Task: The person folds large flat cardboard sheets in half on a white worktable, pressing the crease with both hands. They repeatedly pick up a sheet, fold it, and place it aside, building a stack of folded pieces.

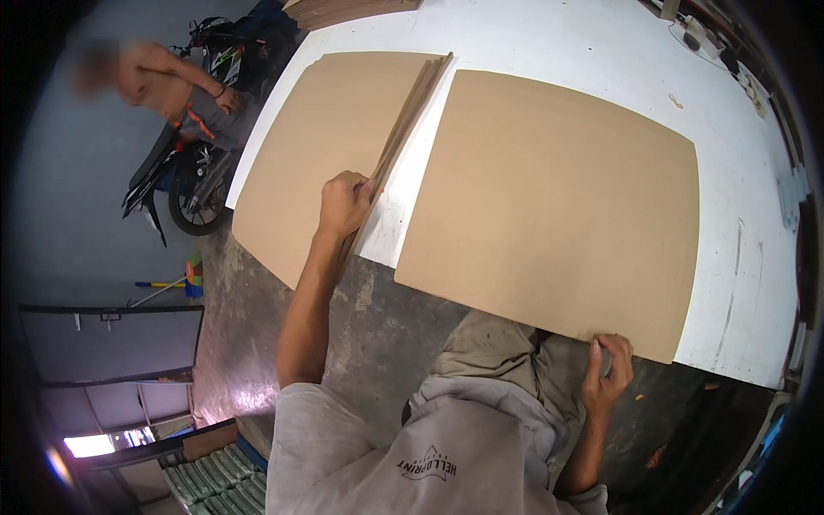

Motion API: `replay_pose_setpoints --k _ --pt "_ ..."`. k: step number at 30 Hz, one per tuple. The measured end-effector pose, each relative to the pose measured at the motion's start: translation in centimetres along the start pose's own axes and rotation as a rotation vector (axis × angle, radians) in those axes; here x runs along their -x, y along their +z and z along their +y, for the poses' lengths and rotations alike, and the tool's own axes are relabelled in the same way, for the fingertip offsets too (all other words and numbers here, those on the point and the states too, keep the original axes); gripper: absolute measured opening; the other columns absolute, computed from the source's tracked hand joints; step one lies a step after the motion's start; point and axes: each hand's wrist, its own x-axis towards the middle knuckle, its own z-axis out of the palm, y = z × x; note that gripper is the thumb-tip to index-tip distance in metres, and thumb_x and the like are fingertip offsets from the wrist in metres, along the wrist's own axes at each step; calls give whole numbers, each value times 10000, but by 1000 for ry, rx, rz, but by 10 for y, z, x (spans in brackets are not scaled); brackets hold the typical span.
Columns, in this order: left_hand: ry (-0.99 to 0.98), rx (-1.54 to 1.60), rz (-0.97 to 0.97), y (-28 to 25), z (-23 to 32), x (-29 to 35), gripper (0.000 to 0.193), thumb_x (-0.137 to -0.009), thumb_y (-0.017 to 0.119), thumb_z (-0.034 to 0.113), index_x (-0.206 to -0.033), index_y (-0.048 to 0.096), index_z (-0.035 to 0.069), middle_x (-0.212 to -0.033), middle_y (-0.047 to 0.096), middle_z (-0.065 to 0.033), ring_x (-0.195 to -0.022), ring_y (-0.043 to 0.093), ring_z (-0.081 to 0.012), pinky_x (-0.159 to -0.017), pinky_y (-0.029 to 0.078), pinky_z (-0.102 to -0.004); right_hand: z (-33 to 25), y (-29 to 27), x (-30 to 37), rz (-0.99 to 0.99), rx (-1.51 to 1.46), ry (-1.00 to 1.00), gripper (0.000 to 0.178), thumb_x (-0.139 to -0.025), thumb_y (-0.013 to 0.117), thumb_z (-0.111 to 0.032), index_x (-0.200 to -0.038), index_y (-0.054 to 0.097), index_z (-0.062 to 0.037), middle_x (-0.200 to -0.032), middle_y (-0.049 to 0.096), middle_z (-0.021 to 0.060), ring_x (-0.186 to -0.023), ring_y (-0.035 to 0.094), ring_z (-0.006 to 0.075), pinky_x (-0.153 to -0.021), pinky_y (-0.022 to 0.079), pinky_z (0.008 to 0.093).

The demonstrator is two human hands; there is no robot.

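Two brown cardboard areas lie side by side on a white table. My left hand is closed around the right edge of the left stack of cardboard sheets, where several thin layers show. Its fingertips are partly hidden behind the edge. On the right rests a broad flat cardboard sheet, its near edge reaching past the table's front. My right hand is at that near edge, toward the right corner, with bent fingers and thumb gripping the rim.
Bare white table shows around the cardboard. More brown sheets lie at the far left edge. Cables and a plug sit far right. Left of the table, a person is beside a motorcycle. Bundled stacks stand lower left.
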Motion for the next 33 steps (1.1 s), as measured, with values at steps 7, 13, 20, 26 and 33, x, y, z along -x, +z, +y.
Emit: replay_pose_setpoints --k 7,13,20,26,33 --pt "173 -171 175 -3 77 24 191 -954 742 124 -1070 767 -26 -1033 750 -205 -917 709 -387 -833 551 -470 -4 -8 -12 -93 184 -173 224 -863 779 16 -1078 719 2 -1142 698 157 -1050 647 376 -974 496 506" --pt "683 293 -172 49 195 107 336 -849 829 177 -1136 755 18 -1141 710 -141 -1087 662 -318 -939 530 -451 17 -14 -29 -197 289 -326 409 -778 890 -120 -1161 756 -68 -1259 692 120 -1184 639 357 -1035 501 530" --pt "728 246 -216 69 212 124 422 -803 850 245 -1152 764 22 -1192 713 -100 -1124 654 -291 -982 531 -443 26 0 -25 -178 337 -341 384 -790 875 -131 -1150 757 -65 -1243 713 86 -1193 651 300 -1040 515 507" --pt "580 283 -278 47 193 123 504 -770 906 209 -1228 755 64 -1280 681 -156 -1188 640 -345 -1009 528 -460 27 -37 -30 -189 303 -287 425 -797 883 -127 -1189 742 -40 -1225 718 118 -1150 668 305 -1018 523 482" --pt "67 -100 -179 -20 119 123 748 -780 955 213 -1402 598 1 -1372 635 -236 -1267 627 -414 -1045 523 -497 58 -129 -12 61 360 276 496 -840 856 -89 -1295 687 13 -1231 719 187 -1140 690 307 -1000 537 402"
